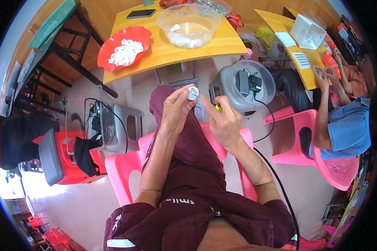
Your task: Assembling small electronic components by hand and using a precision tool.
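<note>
Between the fingertips of my left hand point(175, 106) is a small round white plastic piece point(193, 93), held up above my lap. My right hand point(226, 123) closes around a screwdriver with a yellow handle point(218, 108), mostly hidden by the fingers. Its thin shaft points left and reaches the white piece, with the right index finger stretched along it. On the yellow table ahead, a red scalloped bowl point(145, 35) holds a heap of similar white pieces point(125, 52). To its right, a clear plastic basin point(188, 23) holds more white pieces.
A dark phone point(141, 14) lies on the yellow table point(226, 42). Right of my knees, a clear tub point(267, 75) with black adapters sits on a grey stool point(222, 85); a black cable trails past me. A person in blue point(349, 129) sits at the right on a pink chair point(295, 157).
</note>
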A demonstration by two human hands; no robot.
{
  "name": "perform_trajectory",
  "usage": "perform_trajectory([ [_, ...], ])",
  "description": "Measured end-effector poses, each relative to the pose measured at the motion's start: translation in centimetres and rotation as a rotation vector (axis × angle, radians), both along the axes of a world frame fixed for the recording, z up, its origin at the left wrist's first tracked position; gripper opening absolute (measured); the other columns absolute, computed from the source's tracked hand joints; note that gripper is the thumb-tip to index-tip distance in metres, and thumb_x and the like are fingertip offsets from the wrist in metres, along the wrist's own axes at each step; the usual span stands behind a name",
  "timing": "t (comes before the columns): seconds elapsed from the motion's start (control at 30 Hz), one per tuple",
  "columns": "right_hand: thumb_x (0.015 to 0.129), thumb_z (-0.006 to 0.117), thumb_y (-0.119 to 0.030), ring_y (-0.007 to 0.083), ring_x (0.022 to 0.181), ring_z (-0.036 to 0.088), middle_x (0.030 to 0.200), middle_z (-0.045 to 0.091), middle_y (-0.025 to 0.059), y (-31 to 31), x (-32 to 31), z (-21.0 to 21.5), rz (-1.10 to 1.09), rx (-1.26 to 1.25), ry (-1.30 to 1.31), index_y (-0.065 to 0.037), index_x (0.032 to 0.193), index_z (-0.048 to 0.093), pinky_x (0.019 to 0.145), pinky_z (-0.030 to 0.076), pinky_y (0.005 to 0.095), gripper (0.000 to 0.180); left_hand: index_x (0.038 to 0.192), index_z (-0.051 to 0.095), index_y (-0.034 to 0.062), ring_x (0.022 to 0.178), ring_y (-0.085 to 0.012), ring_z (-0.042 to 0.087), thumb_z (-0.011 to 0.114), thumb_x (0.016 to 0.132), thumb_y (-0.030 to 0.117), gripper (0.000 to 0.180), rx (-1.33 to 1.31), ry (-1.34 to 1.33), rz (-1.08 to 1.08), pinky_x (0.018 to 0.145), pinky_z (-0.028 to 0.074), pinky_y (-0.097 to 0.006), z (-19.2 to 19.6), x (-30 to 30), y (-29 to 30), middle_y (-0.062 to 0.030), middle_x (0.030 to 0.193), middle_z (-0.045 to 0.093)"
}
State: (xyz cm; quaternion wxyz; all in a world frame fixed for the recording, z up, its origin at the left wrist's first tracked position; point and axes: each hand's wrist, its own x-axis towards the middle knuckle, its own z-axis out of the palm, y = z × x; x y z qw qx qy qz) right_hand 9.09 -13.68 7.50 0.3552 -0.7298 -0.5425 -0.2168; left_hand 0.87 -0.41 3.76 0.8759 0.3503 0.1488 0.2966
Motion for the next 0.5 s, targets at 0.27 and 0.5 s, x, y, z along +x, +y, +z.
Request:
perform_trajectory([
  [0.27, 0.068, 0.061, -0.003, 0.0188, 0.062, 0.057, 0.077, 0.047, 0.0047, 0.2, -0.2, -0.6, -0.034, -0.063, -0.036, -0.013, 0.106, 0.065, 0.051, 0.047, 0.0307, 0.039, 0.112, 0.058, -0.0014, 0.094, -0.0192, 0.062, 0.053, 0.092, 0.013, 0.025, 0.079, -0.012, 0.008, 0.083, 0.052, -0.032, -0.7, 0.3, -0.4, -0.0128, 0.103, 0.064],
  [0.5, 0.071, 0.063, -0.002, 0.0215, 0.062, 0.058, 0.078, 0.047, 0.0059, 0.0, -0.2, -0.2, -0.007, -0.021, 0.124, -0.013, 0.107, 0.064, 0.049, 0.047, 0.0334, 0.038, 0.115, 0.057, -0.0011, 0.096, -0.0174, 0.060, 0.053, 0.093, 0.015, 0.028, 0.029, -0.035, -0.001, 0.085, 0.050, -0.032, 0.3, 0.3, -0.4, -0.0129, 0.107, 0.062],
])
